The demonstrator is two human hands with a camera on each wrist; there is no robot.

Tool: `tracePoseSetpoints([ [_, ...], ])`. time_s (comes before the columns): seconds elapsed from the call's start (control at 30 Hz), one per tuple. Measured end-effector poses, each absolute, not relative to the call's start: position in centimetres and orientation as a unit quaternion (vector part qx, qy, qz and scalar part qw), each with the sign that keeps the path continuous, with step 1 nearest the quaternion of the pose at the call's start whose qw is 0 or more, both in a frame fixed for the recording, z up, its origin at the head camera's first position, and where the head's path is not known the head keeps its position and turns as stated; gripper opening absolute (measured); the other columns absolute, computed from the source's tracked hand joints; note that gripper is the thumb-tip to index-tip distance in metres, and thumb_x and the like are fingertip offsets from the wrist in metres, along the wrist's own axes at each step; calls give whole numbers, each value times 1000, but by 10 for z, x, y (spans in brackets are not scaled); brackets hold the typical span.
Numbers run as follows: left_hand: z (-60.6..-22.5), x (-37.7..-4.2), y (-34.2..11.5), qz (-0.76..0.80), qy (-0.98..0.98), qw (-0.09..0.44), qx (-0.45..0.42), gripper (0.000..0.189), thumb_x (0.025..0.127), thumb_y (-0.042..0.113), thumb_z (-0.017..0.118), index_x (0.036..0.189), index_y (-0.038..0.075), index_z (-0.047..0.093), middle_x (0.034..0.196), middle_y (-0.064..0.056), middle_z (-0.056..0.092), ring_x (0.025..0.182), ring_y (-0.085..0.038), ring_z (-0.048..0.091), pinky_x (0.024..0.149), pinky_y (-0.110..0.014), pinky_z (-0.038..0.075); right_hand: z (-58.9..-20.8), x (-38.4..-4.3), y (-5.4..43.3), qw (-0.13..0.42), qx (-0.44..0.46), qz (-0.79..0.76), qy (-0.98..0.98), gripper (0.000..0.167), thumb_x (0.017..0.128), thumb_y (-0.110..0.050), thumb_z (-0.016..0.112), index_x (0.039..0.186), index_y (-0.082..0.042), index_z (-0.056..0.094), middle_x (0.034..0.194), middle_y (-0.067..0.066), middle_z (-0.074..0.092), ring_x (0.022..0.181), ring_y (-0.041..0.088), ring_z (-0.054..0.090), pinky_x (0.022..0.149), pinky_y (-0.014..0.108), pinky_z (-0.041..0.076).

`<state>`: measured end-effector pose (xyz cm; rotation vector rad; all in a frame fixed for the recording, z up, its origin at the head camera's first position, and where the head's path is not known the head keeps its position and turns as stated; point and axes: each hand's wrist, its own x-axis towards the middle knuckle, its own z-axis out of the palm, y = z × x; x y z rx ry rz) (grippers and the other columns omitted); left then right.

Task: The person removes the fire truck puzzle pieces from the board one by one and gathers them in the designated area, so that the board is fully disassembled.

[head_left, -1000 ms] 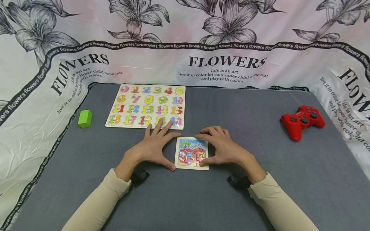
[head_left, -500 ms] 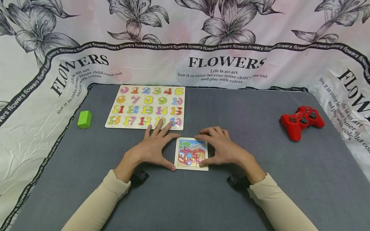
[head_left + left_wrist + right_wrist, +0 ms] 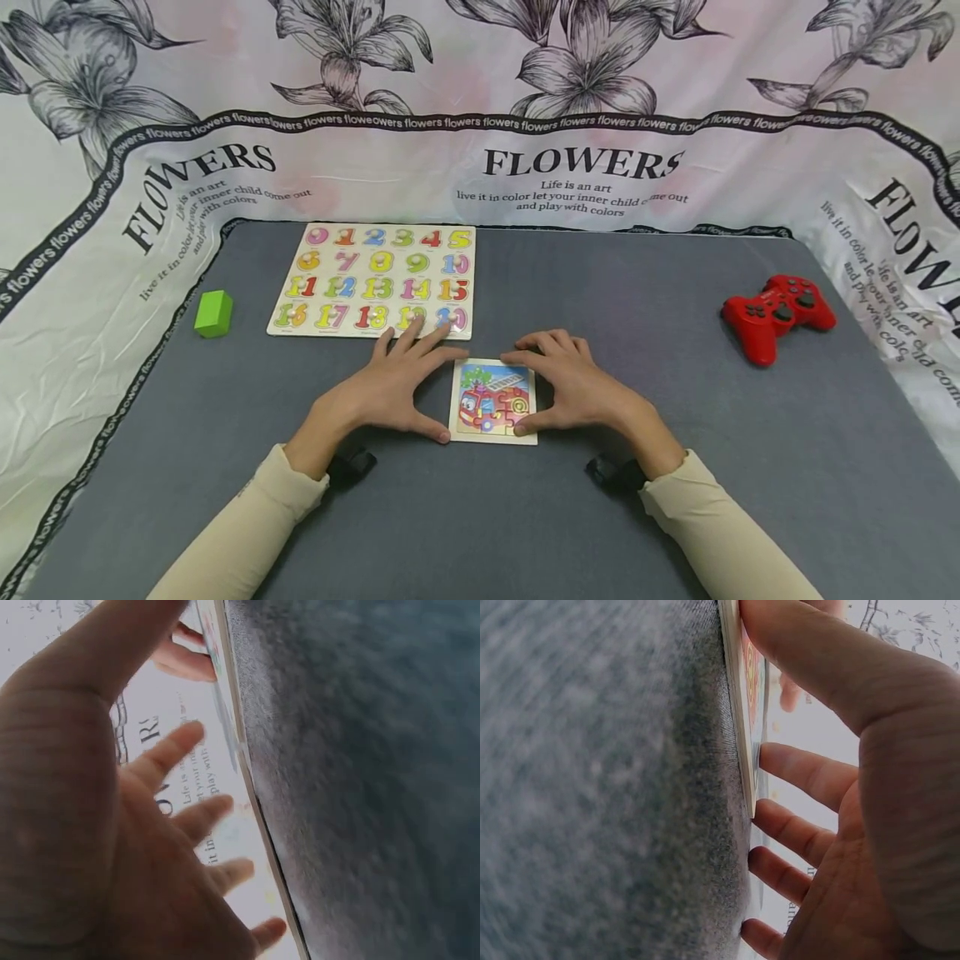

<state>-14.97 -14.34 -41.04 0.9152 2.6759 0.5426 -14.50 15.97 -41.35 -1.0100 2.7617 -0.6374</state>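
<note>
- We've got the truck puzzle [image 3: 491, 396] flat on the table [image 3: 480, 525], between left hand [image 3: 390, 387] and right hand [image 3: 573, 385].
- Left: fingers fanned wide, thumb by the near-left corner.
- Right: fingers loosely apart, thumb on the near-right corner.

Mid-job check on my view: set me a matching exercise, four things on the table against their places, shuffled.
Things:
1. green block
2. number board
3. red controller
4. fire-engine puzzle

Places:
A. between the left hand and the right hand
B. toward the right side of the table
C. near the table's left edge
D. reaching the table's far edge

Pairs: 1-C, 2-D, 3-B, 4-A
</note>
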Motion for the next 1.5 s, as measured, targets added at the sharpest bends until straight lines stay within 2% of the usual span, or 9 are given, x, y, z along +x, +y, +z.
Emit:
tracePoseSetpoints([
  [0.13, -411, -147, -148, 202, 917, 124, 320, 104, 69, 67, 84, 156, 36, 38, 172, 1, 16, 160, -37, -4, 121, -70, 3, -414, -146, 158, 66, -337, -211, 915, 91, 70, -56, 89, 146, -21, 56, 145, 9, 49, 131, 30, 40, 102, 57, 30],
  [0.3, -412, -145, -149, 182, 925, 127, 308, 113, 66, 71, 83, 159, 30, 34, 174, -3, 9, 160, -38, -6, 120, -72, 3, -415, -147, 159, 67, -336, -211, 916, 94, 69, -58, 89, 147, -19, 55, 146, 10, 48, 132, 30, 40, 103, 59, 29],
  [0.53, -416, -144, -145, 151, 932, 124, 304, 118, 65, 74, 82, 160, 24, 34, 174, -7, 4, 160, -39, -7, 119, -74, 4, -412, -143, 159, 100, -322, -195, 921, 126, 55, -70, 90, 156, -12, 42, 157, 13, 39, 144, 33, 31, 115, 62, 23],
  [0.67, -416, -144, -143, 146, 934, 120, 303, 117, 65, 75, 81, 159, 24, 35, 174, -8, 5, 159, -40, -6, 119, -74, 5, -411, -139, 161, 111, -328, -173, 922, 135, 51, -72, 91, 158, -10, 35, 163, 16, 32, 151, 37, 25, 118, 64, 21],
  [0.87, -416, -144, -142, 146, 935, 112, 302, 114, 66, 75, 81, 158, 25, 37, 174, -7, 5, 160, -40, -6, 119, -75, 6, -412, -136, 163, 108, -326, -176, 923, 130, 53, -71, 91, 155, -8, 38, 165, 18, 28, 154, 39, 21, 119, 64, 19],
  [1.13, -416, -145, -136, 140, 936, 104, 305, 111, 67, 76, 79, 157, 24, 39, 174, -5, 4, 160, -38, -7, 119, -74, 5, -417, -140, 170, 91, -317, -205, 921, 120, 53, -69, 92, 149, -13, 45, 163, 18, 32, 153, 37, 21, 117, 64, 16],
  [1.5, -414, -149, -124, 132, 936, 117, 305, 112, 68, 76, 78, 159, 24, 36, 174, -5, 3, 160, -37, -9, 120, -73, 6, -417, -140, 182, 91, -303, -199, 928, 119, 53, -70, 91, 148, -16, 45, 164, 18, 29, 154, 40, 18, 115, 67, 15],
])
